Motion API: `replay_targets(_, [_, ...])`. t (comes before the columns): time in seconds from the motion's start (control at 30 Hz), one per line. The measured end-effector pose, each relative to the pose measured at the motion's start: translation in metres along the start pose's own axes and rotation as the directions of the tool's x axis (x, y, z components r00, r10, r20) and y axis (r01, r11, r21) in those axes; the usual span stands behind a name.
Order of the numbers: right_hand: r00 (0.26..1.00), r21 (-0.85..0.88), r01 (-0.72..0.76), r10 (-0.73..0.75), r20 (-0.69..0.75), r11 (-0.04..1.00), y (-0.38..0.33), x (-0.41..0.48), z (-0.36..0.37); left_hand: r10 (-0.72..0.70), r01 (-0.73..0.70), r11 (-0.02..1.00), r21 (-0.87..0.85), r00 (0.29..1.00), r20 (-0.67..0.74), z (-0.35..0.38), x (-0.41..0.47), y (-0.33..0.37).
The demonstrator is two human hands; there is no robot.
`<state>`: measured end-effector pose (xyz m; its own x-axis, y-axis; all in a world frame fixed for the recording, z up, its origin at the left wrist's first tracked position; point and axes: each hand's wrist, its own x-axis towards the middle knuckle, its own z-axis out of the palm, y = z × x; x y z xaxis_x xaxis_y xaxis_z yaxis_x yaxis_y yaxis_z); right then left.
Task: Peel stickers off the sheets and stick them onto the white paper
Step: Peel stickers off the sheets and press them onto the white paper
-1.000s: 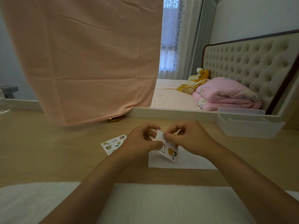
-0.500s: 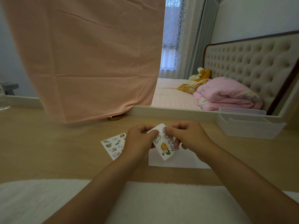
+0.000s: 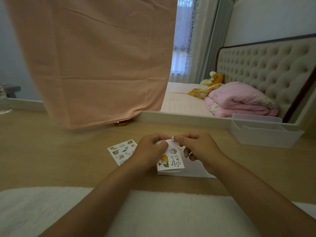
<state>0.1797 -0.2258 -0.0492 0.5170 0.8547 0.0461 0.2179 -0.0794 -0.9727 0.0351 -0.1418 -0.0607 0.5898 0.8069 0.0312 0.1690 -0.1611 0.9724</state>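
Left hand (image 3: 150,151) is gripping a sheet (image 3: 171,159) at its upper left, thumb lying over the front, other fingers curling behind it. Right hand (image 3: 200,149) is pinching a small white sticker (image 3: 173,138) between thumb and forefinger right at the sheet's far edge, other fingers curling loosely underneath. Sticker is poking up past that edge; cannot tell if it is fully off the sheet. Sheet is being held up over the left part of the paper (image 3: 195,170), near edge drooping down toward it, carrot and outline stickers showing on its face. Paper is lying flat on the worktop (image 3: 51,159), mostly hidden under the right hand and wrist. Second sheet (image 3: 122,151) is lying flat on the worktop just left of the left hand, its right edge hidden behind it. White tray (image 3: 263,135) is sitting far right on the worktop, well apart from the hands. Pink cloth (image 3: 94,65) is hanging at the far left, white fluffy mat (image 3: 42,211) is lying along the near edge under both forearms
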Motion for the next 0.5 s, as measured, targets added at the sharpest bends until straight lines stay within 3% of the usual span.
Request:
replay_targets(0.1, [0.998, 0.064, -0.060, 0.062, -0.029, 0.996, 0.002, 0.003, -0.004, -0.008, 0.007, 0.998, 0.069, 1.000, 0.022, -0.003, -0.001, -0.003])
replay_targets(0.17, [0.995, 0.101, -0.100, 0.101, -0.011, 0.990, 0.003, 0.005, -0.006, 0.023, -0.031, 0.970, 0.243, 0.999, 0.034, -0.007, 0.001, -0.009])
replay_targets(0.23, [0.989, 0.155, -0.146, 0.144, 0.022, 0.977, 0.004, 0.006, -0.006, 0.121, -0.113, 0.814, 0.570, 0.992, 0.025, -0.010, 0.006, -0.017])
replay_targets(0.3, [0.981, 0.201, -0.190, 0.182, 0.060, 0.961, 0.004, 0.006, -0.006, 0.271, -0.169, 0.696, 0.698, 0.962, -0.038, -0.010, 0.007, -0.018])
replay_targets(0.37, [0.975, 0.240, -0.215, 0.197, 0.099, 0.947, 0.004, 0.006, -0.005, 0.323, -0.200, 0.779, 0.595, 0.941, -0.106, -0.008, 0.007, -0.015])
replay_targets(0.43, [0.972, 0.280, -0.222, 0.189, 0.142, 0.934, 0.006, 0.006, -0.004, 0.218, -0.166, 0.936, 0.311, 0.966, -0.139, -0.002, 0.004, -0.010])
replay_targets(0.5, [0.970, 0.308, -0.216, 0.166, 0.179, 0.927, 0.007, 0.006, -0.003, 0.108, -0.098, 0.991, 0.086, 0.987, -0.122, 0.004, 0.001, -0.006])
